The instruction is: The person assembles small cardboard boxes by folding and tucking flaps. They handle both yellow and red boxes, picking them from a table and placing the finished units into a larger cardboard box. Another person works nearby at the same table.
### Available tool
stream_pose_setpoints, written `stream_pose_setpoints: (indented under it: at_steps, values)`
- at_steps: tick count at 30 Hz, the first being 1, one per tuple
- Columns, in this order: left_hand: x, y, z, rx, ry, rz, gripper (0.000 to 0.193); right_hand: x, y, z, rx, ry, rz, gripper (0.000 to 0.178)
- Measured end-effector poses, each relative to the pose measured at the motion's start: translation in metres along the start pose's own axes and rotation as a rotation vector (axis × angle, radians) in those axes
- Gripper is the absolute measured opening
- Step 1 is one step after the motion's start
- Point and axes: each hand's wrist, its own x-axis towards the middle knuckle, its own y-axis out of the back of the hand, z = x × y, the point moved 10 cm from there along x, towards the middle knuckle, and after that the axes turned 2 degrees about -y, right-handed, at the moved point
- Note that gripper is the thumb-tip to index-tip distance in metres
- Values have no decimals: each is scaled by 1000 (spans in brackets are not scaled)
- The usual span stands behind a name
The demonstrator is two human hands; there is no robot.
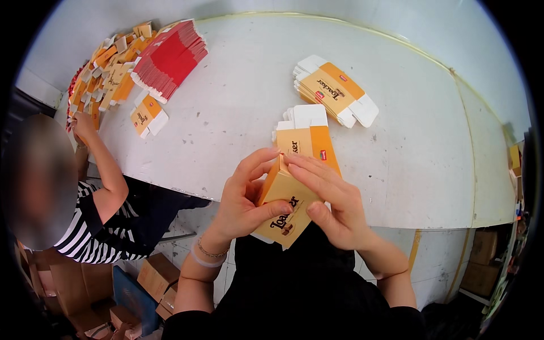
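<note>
A yellow and orange folding carton [290, 228] is held up in front of my body, just past the table's near edge, opened out into a box shape. My left hand [241, 198] wraps round its left side, thumb across the printed front. On the other side my right hand [340, 207] grips the carton's upper end, fingers laid along the top edge and thumb against the front. My fingers partly hide the upper flaps. Just beyond my hands lies a small stack of flat cartons [321, 139] of the same kind, partly covered by them.
Farther right lies another stack of flat cartons [334, 89]. At the far left are a row of red flat cartons [175, 59], a heap of yellow cartons [116, 73] and one flat carton [149, 115]. A person in a striped top [99, 226] reaches to the heap. Cardboard boxes [156, 277] stand lower left.
</note>
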Motion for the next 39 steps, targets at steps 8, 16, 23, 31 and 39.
stream_pose_setpoints:
  at_steps: [8, 16, 23, 31, 39]
  values:
    - [-1, 14, 80, 1049, -239, -118, 37, 2, 25, 46, -26, -135, -43, 34]
    - [121, 208, 253, 1995, -738, 288, 80, 66, 0, 108, -981, 110, 175, 22]
    - [53, 77, 50, 1131, -81, -44, 49, 64, -1, 117, -1192, 93, 184, 27]
    - [13, 44, -40, 309, -36, 380, 62, 44, 73, 91, -757, 301, 440, 9]
    - [38, -76, -31, -475, 226, -246, 84, 68, 83, 4, -362, -41, 384, 48]
